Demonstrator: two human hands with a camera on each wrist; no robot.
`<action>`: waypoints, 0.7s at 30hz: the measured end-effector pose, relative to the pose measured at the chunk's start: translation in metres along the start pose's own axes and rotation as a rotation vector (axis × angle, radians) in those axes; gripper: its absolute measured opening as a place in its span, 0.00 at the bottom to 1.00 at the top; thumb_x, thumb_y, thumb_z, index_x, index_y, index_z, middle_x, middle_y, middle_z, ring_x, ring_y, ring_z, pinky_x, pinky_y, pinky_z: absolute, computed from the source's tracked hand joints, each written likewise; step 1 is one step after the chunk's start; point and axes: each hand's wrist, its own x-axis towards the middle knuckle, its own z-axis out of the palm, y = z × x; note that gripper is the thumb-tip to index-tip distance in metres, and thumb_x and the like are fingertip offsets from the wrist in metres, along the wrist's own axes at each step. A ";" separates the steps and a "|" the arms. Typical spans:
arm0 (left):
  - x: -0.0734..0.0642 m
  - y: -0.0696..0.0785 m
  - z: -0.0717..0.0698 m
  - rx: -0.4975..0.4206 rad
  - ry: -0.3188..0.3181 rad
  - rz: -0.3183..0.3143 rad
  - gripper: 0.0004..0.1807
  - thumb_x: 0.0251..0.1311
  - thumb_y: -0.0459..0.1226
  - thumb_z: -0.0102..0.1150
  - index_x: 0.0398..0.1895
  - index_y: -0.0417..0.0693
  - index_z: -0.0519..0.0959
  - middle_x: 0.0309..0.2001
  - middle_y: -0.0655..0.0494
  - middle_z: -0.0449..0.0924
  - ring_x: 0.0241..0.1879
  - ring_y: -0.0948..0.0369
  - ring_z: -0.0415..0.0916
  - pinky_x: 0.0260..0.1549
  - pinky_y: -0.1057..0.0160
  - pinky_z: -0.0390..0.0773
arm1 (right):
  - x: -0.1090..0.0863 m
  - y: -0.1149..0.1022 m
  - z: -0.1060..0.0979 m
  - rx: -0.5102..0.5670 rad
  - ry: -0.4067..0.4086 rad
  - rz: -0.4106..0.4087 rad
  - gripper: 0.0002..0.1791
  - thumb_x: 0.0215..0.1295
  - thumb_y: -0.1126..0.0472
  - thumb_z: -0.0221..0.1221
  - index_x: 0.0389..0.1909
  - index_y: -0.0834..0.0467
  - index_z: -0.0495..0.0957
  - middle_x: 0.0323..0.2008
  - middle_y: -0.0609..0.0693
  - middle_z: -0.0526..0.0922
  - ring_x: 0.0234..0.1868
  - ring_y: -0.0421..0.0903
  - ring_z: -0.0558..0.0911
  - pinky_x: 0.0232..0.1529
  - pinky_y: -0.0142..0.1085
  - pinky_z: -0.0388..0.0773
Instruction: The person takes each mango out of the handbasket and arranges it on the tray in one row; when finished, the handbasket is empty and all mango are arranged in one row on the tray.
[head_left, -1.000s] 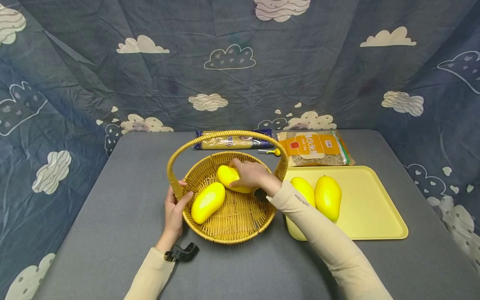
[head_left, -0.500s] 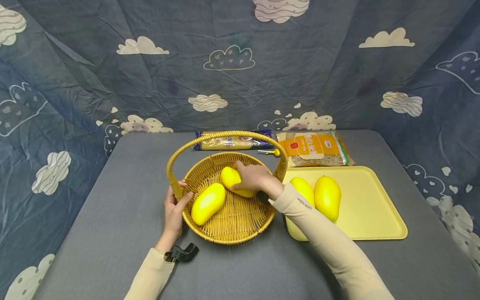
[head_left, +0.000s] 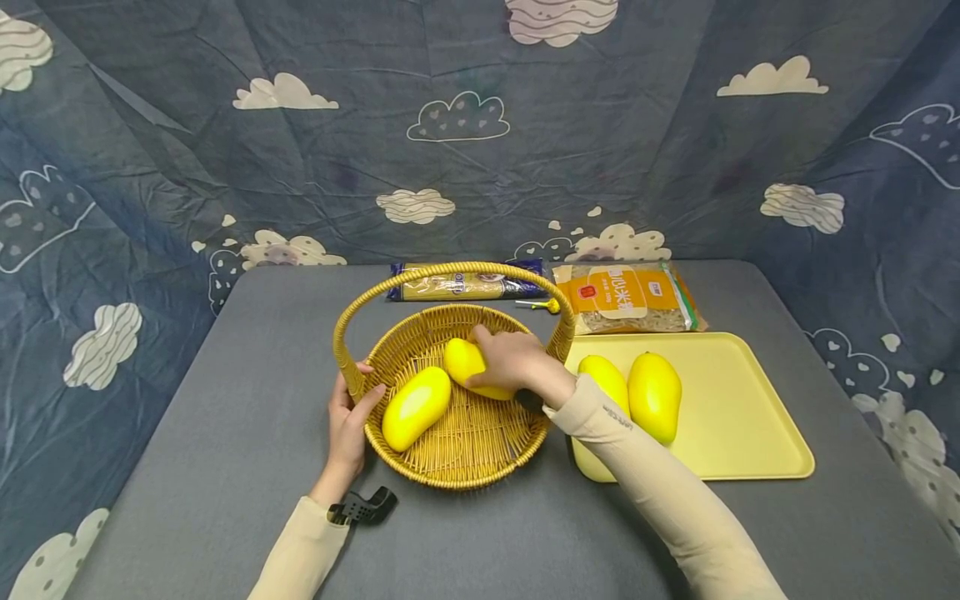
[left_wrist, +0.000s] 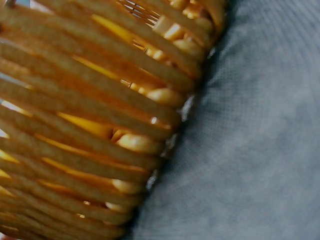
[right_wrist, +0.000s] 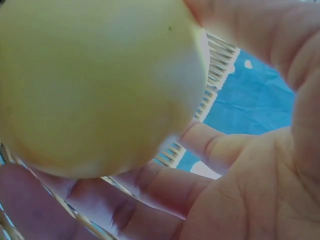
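Note:
A round wicker basket with a tall arched handle stands mid-table. My left hand holds its left rim by the handle's foot, thumb over the edge. Inside the basket my right hand grips a yellow mango from above. The right wrist view shows this mango large, with thumb and fingers curved around it. Another mango lies at the basket's left side, apart from the held one. Only the woven wall and the table show in the left wrist view; the left hand is mostly hidden there.
To the right lies a yellow tray bearing two mangoes, one partly behind my right sleeve. Behind the basket are a noodle pack, a small yellow-ended item and an orange grain bag. A cloud-printed cloth hangs at the back.
My right hand and its mango have shifted a little right and toward me inside the basket. The left hand, basket and other mangoes stay put.

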 end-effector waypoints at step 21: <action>0.000 0.000 0.000 -0.002 -0.013 0.015 0.17 0.59 0.25 0.54 0.51 0.29 0.66 0.54 0.40 0.68 0.52 0.55 0.65 0.49 0.65 0.64 | -0.035 -0.004 -0.009 0.124 0.207 -0.174 0.34 0.55 0.41 0.65 0.57 0.52 0.65 0.40 0.50 0.77 0.32 0.46 0.75 0.29 0.39 0.68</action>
